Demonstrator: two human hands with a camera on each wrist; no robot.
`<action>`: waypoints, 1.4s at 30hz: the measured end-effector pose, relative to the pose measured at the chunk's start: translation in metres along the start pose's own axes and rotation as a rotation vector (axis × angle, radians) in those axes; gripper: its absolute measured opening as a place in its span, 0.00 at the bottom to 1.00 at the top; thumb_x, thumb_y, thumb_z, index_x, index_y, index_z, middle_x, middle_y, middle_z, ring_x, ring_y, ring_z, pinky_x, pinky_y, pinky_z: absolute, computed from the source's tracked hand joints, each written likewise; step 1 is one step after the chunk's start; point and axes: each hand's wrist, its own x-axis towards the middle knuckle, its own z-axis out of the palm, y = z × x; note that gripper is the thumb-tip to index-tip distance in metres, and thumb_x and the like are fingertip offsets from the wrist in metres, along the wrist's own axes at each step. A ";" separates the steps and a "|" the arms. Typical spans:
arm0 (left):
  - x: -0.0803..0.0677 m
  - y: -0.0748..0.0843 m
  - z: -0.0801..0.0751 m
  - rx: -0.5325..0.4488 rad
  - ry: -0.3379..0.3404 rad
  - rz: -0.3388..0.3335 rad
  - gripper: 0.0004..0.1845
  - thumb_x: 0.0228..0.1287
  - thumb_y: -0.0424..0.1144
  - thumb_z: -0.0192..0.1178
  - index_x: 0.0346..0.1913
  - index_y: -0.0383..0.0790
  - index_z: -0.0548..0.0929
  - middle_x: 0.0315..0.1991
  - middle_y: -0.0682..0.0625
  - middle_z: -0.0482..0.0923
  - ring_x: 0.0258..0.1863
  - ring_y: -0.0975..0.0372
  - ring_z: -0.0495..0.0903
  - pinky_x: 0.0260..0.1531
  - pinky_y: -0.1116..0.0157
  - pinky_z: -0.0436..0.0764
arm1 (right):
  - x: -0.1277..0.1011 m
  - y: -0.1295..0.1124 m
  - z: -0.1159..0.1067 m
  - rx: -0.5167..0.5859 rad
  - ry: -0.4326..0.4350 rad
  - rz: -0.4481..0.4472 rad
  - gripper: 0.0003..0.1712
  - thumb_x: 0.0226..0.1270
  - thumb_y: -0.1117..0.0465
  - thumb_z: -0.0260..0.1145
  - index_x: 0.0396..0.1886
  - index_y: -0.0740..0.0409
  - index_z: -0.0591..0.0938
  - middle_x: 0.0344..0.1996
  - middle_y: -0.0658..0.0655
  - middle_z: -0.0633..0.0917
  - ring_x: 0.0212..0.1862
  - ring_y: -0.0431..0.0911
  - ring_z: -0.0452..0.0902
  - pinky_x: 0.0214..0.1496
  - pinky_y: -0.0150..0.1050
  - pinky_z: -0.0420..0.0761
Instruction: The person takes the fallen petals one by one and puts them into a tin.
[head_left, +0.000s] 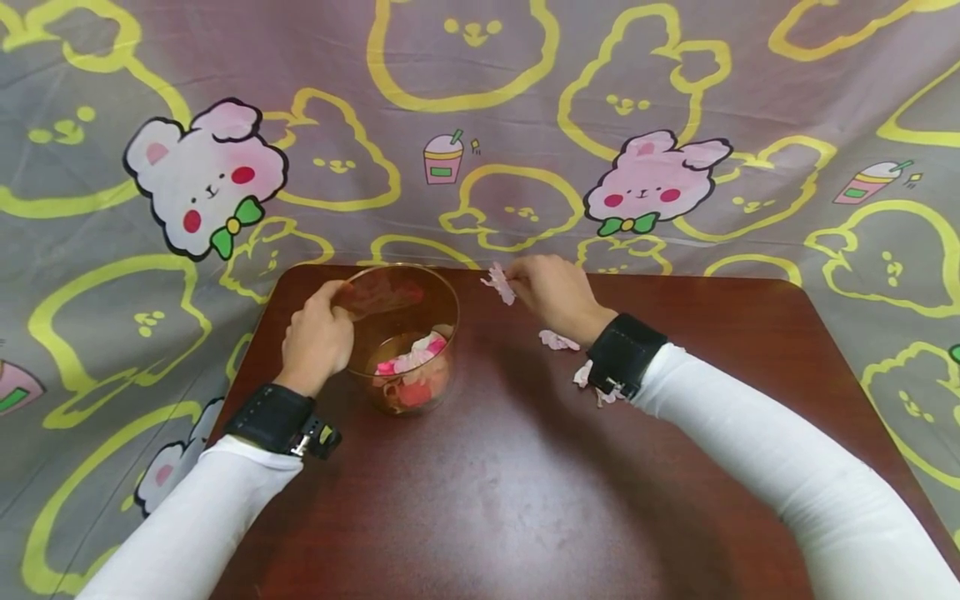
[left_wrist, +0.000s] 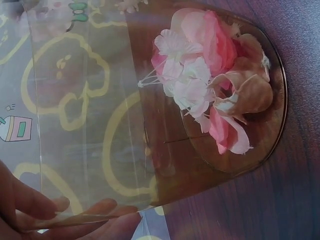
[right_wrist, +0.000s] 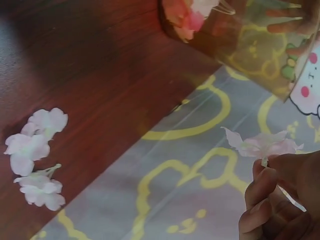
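Note:
On the left of the table stands a clear amber-tinted container (head_left: 405, 287), wide at the rim. My left hand (head_left: 318, 337) grips its rim, thumb on one side of the wall and fingers on the other, as the left wrist view shows. Artificial flowers (left_wrist: 200, 75) in pink, white and peach lie at its bottom. To the right of the rim, my right hand (head_left: 555, 292) pinches a pale pink artificial flower (right_wrist: 262, 145) by its short stem, above the table and apart from the container. Several more pale pink flowers (right_wrist: 35, 145) lie on the table below the right wrist.
The dark reddish-brown table (head_left: 450, 517) has rounded far corners. Close behind its far edge hangs a grey cloth (head_left: 517, 133) printed with yellow outlines and rabbit faces. Black straps with small cameras circle both wrists.

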 end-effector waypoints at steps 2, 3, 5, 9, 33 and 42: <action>0.000 0.000 0.000 -0.001 -0.001 -0.003 0.25 0.78 0.41 0.36 0.72 0.53 0.69 0.61 0.35 0.79 0.45 0.38 0.81 0.32 0.49 0.73 | 0.000 -0.004 -0.002 -0.007 0.006 -0.008 0.07 0.72 0.59 0.65 0.40 0.52 0.89 0.29 0.50 0.84 0.33 0.46 0.77 0.31 0.39 0.72; 0.000 0.000 0.000 0.000 -0.001 -0.003 0.25 0.78 0.41 0.36 0.72 0.53 0.69 0.61 0.35 0.79 0.45 0.38 0.81 0.32 0.49 0.73 | 0.001 -0.007 -0.004 -0.008 0.009 -0.010 0.07 0.72 0.59 0.65 0.39 0.52 0.89 0.28 0.51 0.83 0.33 0.46 0.76 0.30 0.39 0.71; 0.000 0.000 0.000 0.001 0.000 -0.002 0.25 0.78 0.41 0.36 0.72 0.53 0.69 0.61 0.35 0.79 0.44 0.39 0.81 0.32 0.50 0.72 | 0.002 -0.013 -0.006 -0.017 0.016 -0.014 0.06 0.72 0.58 0.66 0.39 0.51 0.89 0.28 0.51 0.83 0.33 0.46 0.76 0.30 0.39 0.71; 0.000 0.000 0.000 0.000 0.001 0.000 0.25 0.78 0.41 0.36 0.72 0.53 0.69 0.60 0.35 0.79 0.43 0.40 0.81 0.31 0.51 0.72 | 0.004 -0.025 -0.011 -0.027 0.029 -0.016 0.07 0.71 0.58 0.67 0.43 0.51 0.90 0.31 0.51 0.85 0.35 0.46 0.78 0.31 0.41 0.74; -0.001 0.001 0.000 0.002 -0.003 0.001 0.25 0.78 0.41 0.36 0.73 0.52 0.68 0.61 0.36 0.79 0.40 0.41 0.81 0.29 0.53 0.71 | 0.012 -0.082 -0.008 -0.033 -0.067 -0.117 0.10 0.73 0.58 0.65 0.49 0.50 0.88 0.41 0.48 0.88 0.43 0.43 0.82 0.46 0.44 0.81; 0.000 0.002 0.000 -0.001 0.003 0.004 0.25 0.78 0.41 0.36 0.73 0.52 0.69 0.59 0.36 0.80 0.39 0.42 0.79 0.28 0.55 0.69 | 0.014 -0.098 0.010 -0.068 -0.149 -0.151 0.09 0.74 0.57 0.63 0.47 0.45 0.87 0.38 0.44 0.87 0.40 0.39 0.80 0.38 0.40 0.79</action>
